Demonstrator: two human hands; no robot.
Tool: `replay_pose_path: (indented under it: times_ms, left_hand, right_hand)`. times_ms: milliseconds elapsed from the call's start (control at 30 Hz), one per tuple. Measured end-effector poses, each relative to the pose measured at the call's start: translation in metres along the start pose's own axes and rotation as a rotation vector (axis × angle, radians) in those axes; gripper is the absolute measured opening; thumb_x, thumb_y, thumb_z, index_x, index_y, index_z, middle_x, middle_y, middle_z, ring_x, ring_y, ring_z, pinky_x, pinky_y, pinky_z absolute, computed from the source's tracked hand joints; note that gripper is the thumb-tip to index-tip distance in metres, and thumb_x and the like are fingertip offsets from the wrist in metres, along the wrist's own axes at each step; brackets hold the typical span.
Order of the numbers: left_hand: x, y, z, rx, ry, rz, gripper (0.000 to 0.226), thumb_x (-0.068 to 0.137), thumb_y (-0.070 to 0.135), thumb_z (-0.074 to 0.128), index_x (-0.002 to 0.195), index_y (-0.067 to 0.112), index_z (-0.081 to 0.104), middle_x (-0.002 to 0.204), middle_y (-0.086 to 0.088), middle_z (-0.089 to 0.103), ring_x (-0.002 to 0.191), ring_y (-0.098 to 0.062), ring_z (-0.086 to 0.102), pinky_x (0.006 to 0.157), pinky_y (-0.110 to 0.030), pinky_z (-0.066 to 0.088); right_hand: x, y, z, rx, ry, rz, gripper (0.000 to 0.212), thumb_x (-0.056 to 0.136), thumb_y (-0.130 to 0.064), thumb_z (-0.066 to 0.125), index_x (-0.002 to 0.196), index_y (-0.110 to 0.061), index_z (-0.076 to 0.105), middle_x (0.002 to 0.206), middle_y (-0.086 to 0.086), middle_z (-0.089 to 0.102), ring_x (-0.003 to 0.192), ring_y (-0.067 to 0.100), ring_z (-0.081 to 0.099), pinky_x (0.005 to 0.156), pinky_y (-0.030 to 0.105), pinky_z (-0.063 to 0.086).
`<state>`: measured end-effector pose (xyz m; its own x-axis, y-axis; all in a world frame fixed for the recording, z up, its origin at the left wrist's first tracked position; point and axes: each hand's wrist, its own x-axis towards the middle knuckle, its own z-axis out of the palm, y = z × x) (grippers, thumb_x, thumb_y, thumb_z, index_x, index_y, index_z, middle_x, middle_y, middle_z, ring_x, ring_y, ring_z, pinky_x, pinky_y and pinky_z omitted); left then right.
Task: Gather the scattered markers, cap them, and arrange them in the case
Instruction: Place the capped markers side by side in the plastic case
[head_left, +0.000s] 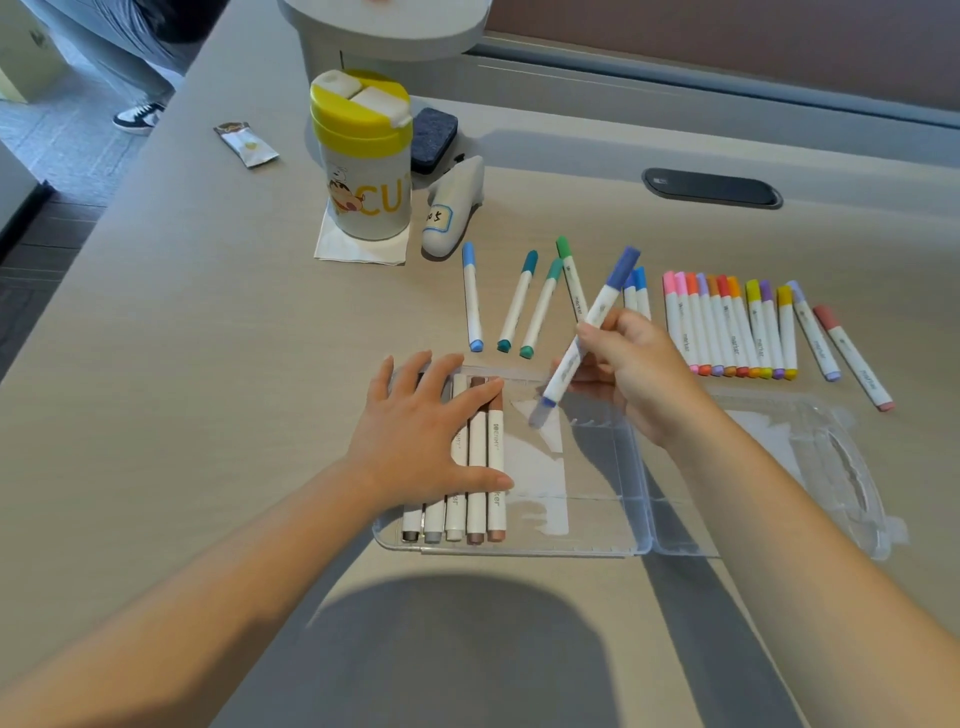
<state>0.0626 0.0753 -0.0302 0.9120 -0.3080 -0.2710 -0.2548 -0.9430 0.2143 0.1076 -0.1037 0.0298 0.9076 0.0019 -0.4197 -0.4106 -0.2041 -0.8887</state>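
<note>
We were filling the case (597, 548): left hand (415, 436) lay flat, released, steadying the packed markers (475, 467); right hand (631, 364) grasped a blue marker (592, 327), needing placement beside them.

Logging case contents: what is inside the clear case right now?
Five capped markers lie side by side at the left end of the clear case. The left hand rests flat over them, hiding their middles.

Setting: an office or meeting room. This is indicated by a long wood-grain table (208, 322) fitted with a recessed cable port (711, 188), on which a whiteboard eraser (434, 139) and a lidded drinking tumbler (363, 156) are kept.
</note>
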Motion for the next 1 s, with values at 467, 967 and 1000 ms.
replay_pose_path:
  times_ms: [467,967,1000]
  left_hand:
    - [-0.006,-0.003,-0.02,-0.198,-0.056,-0.012,0.09,0.078,0.057,0.057,0.146,0.029,0.006,0.154,0.001,0.005,0.142,-0.021,0.002,0.115,-0.038,0.01]
    - [0.0,0.013,0.001,0.067,-0.043,0.015,0.102,0.05,0.094,0.013,0.139,0.051,-0.013,0.155,0.002,-0.012,0.142,-0.031,-0.015,0.111,-0.057,-0.011]
    - [0.001,0.013,0.0,0.071,-0.049,0.009,0.097,0.057,0.091,0.021,0.139,0.05,-0.012,0.155,0.002,-0.012,0.142,-0.031,-0.015,0.111,-0.057,-0.011]
  right_hand:
    - [-0.024,0.034,0.023,-0.377,-0.252,0.159,0.018,0.083,-0.008,0.063,0.071,-0.011,0.051,0.077,0.007,0.067,0.064,0.015,0.063,0.056,0.02,0.052]
    - [0.015,0.029,-0.018,-0.391,0.368,-0.161,0.025,0.085,-0.015,0.063,0.108,-0.008,0.054,0.096,-0.001,0.053,0.091,0.013,0.05,0.077,0.023,0.04]
    - [0.02,0.028,-0.02,-0.401,0.408,-0.167,0.028,0.086,-0.014,0.062,0.111,-0.007,0.053,0.101,0.001,0.052,0.093,0.012,0.048,0.079,0.022,0.039]
